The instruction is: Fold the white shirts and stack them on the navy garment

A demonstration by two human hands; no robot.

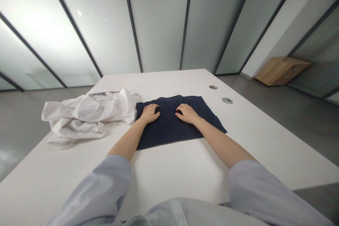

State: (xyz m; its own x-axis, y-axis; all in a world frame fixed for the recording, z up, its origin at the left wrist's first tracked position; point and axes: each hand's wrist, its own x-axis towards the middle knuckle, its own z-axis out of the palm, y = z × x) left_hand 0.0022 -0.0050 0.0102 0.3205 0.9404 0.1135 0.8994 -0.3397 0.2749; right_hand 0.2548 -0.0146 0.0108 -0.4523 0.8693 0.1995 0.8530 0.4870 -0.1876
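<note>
A dark navy cloth point(169, 127) lies spread on the white table in front of me, roughly a rectangle, with a slightly wavy far edge. My left hand point(150, 113) rests on its left part, palm down, with the fingers pointing forward and the thumb apart. On the right part of the same cloth lies my right hand point(186, 113), fingers a little bent and the thumb held away from them. Neither hand grips the fabric visibly. Beside the cloth on the left, close to my left hand, sits a crumpled heap of white fabric point(90, 116).
The white table point(174, 173) has two round cable holes, a far grommet point(213, 87) and a nearer one point(227, 101), toward its right side. The white heap overhangs the table's left edge. Frosted glass panels point(159, 21) stand behind. A wooden cabinet point(280, 71) is on the floor at right.
</note>
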